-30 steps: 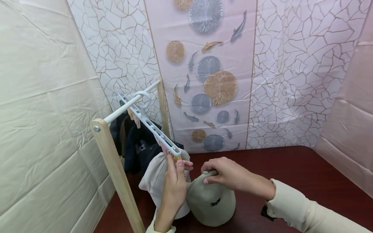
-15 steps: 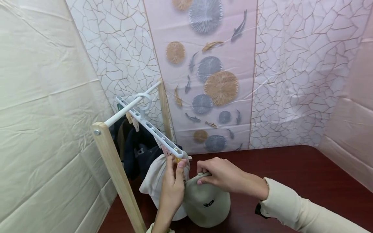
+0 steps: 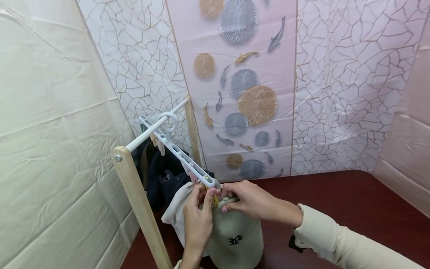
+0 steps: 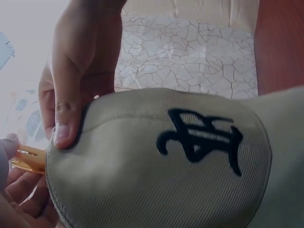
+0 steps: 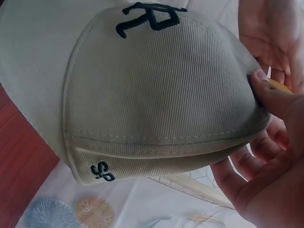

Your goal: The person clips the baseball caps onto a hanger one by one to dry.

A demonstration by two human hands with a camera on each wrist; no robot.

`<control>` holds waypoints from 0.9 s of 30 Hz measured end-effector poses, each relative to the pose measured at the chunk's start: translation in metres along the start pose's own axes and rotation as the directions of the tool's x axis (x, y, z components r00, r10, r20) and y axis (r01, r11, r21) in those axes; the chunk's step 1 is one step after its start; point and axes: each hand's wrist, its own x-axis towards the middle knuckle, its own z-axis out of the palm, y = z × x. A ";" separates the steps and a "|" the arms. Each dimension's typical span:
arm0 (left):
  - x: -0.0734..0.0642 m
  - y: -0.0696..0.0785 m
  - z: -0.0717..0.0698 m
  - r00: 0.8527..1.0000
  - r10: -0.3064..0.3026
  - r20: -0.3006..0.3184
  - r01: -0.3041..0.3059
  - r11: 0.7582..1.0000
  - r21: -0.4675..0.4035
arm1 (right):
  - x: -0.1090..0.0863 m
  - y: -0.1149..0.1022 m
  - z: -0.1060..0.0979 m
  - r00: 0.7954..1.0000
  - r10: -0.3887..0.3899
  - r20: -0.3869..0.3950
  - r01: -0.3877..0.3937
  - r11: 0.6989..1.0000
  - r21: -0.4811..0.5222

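Observation:
A beige baseball cap (image 3: 243,228) with dark embroidery hangs crown up below the end of a white clip hanger (image 3: 179,155). My right hand (image 3: 256,201) pinches the top of its crown, thumb in front, as the right wrist view also shows on the cap (image 5: 142,90). Between the fingers and thumb of my left hand (image 3: 198,224) is a yellow clothespin (image 4: 31,159) at the hanger's near end, close against the crown. Whether the cloth lies within the clothespin's mouth cannot be made out. A white cap (image 3: 174,209) hangs behind my left hand, partly hidden.
The hanger hooks over a white rod (image 3: 146,132) between wooden posts (image 3: 141,201). Pink and pale clothespins (image 3: 161,149) dangle along it. Dark clothing (image 3: 159,179) hangs behind. A dark red table (image 3: 322,201) extends right, and patterned cloth walls enclose the space.
My right hand has brought the beige cap leftward, its crown now up against the yellow clothespin. The left hand has stayed on the clothespin at the hanger's end.

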 end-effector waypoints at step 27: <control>0.009 0.016 0.006 0.997 0.071 -0.009 -0.072 0.991 -0.112 | -0.010 -0.004 -0.013 0.991 0.008 -0.133 0.014 0.986 0.165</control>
